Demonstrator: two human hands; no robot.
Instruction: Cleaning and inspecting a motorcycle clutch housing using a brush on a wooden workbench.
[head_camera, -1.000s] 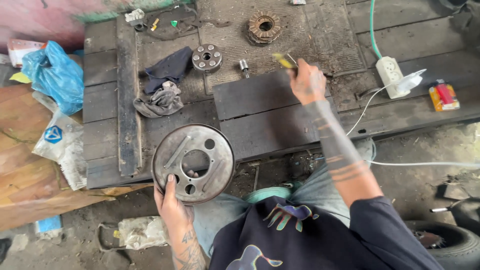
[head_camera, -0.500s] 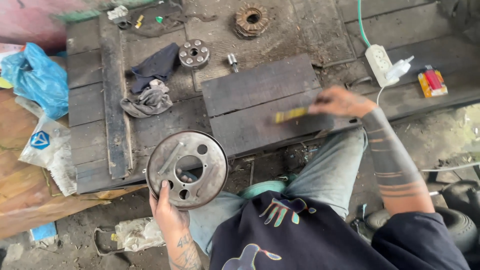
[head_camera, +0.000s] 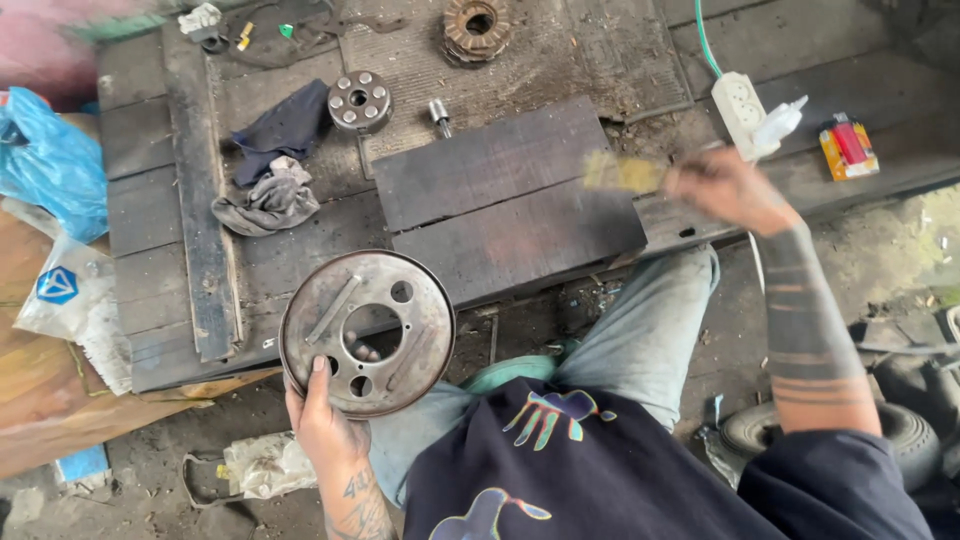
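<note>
So over at 9 o'clock there's a blue plastic bag (head_camera: 45, 160) and a clear bag (head_camera: 70, 300) off the edge of the dark plank platform (head_camera: 150, 200). Moving in, a bundle of rags (head_camera: 270, 190) sits by a small round hub with holes (head_camera: 359, 101), and a rusty toothed ring (head_camera: 474, 27) is up at 12. The left hand (head_camera: 325, 425) is closed around the bottom edge of the round metal plate (head_camera: 367, 333), thumb up on its face, propping it tilted against the platform at about 7 o'clock. That part has barely shifted from a second ago. What did change: the right hand (head_camera: 728, 188) was up near 12 o'clock over the platform, and now it's swung back to about 2, fist wrapped round the handle of a yellowish brush (head_camera: 622, 172), bristles pointing left and motion-blurred. Looks like the brush got fetched and is coming toward the plate. Past it there's a white power strip (head_camera: 740, 103) and a red and yellow box (head_camera: 847, 145), tyre (head_camera: 900, 435) at 4.
</note>
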